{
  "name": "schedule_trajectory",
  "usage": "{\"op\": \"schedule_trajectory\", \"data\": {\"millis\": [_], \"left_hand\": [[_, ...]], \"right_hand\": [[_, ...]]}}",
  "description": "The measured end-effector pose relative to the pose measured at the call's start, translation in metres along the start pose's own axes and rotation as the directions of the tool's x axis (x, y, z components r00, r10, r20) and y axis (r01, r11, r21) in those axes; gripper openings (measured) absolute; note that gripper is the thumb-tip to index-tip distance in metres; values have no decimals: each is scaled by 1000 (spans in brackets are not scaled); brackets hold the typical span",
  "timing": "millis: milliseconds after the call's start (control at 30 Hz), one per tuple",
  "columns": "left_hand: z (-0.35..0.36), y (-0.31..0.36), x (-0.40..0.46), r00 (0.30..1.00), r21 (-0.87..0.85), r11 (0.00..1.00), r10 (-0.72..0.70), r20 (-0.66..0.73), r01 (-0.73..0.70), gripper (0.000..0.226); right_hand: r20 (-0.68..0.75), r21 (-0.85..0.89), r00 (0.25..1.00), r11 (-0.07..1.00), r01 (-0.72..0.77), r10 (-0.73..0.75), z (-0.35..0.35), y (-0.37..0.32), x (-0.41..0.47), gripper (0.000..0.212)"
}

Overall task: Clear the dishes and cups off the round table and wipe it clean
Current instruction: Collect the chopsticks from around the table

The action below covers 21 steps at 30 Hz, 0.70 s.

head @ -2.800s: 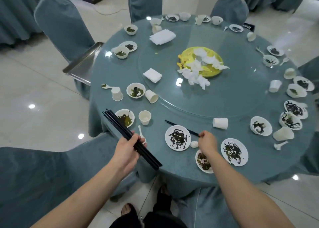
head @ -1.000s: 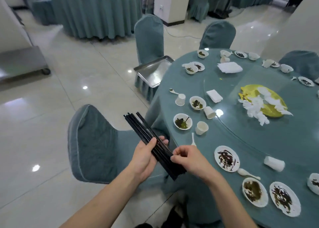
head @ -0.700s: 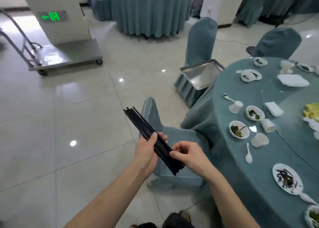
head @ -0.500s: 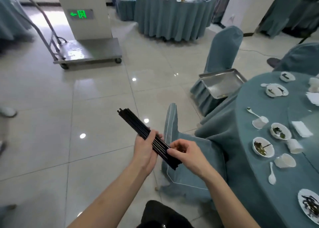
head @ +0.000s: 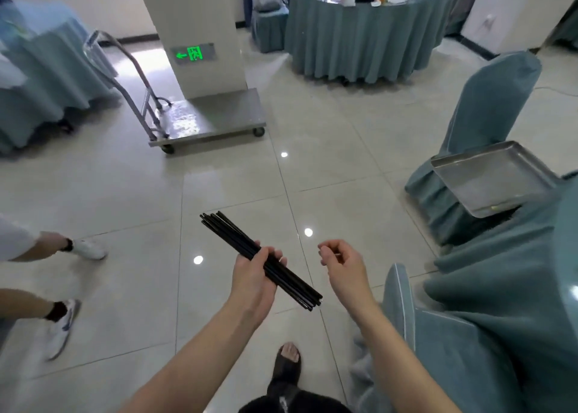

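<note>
My left hand (head: pixel 255 276) grips a bundle of several black chopsticks (head: pixel 230 231) around its middle, slanting from upper left to lower right over the tiled floor. My right hand (head: pixel 341 264) hovers just right of the bundle, apart from it, fingers loosely curled and holding nothing. Only the draped edge of the round table (head: pixel 563 225) shows at the far right; its dishes and cups are out of view. A steel tray (head: pixel 491 178) rests on a covered chair seat beside that edge.
A steel platform trolley (head: pixel 212 115) stands by a white pillar (head: pixel 194 31) ahead. Covered chairs (head: pixel 488 106) stand at the right, one at lower right (head: pixel 438 334). Another person's legs (head: pixel 59 319) are at the left. Another draped table (head: pixel 359 34) stands behind.
My view has swung left, away from the round table toward the floor and trolley. My right hand has let go of the chopstick bundle and drawn off to the right.
</note>
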<state>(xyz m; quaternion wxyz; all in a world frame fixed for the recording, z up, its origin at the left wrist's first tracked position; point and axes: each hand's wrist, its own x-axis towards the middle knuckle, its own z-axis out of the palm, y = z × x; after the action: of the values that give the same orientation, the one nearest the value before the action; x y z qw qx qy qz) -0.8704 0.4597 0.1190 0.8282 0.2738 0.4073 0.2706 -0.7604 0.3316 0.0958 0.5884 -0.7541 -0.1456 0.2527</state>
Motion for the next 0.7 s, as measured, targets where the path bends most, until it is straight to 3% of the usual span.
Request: {"op": "schedule_trajectory", "data": {"millis": [300,700], "left_hand": [[88,51,136,997,-9,998,-54,58,55,17],[294,18,322,905,170,945,-317,283,278,16]], "right_hand": [[-117,-110,990,992,60,-73,3,-49,140,11],[-427,-355,902,930,-94,-71,-99,-59,328,9]]}}
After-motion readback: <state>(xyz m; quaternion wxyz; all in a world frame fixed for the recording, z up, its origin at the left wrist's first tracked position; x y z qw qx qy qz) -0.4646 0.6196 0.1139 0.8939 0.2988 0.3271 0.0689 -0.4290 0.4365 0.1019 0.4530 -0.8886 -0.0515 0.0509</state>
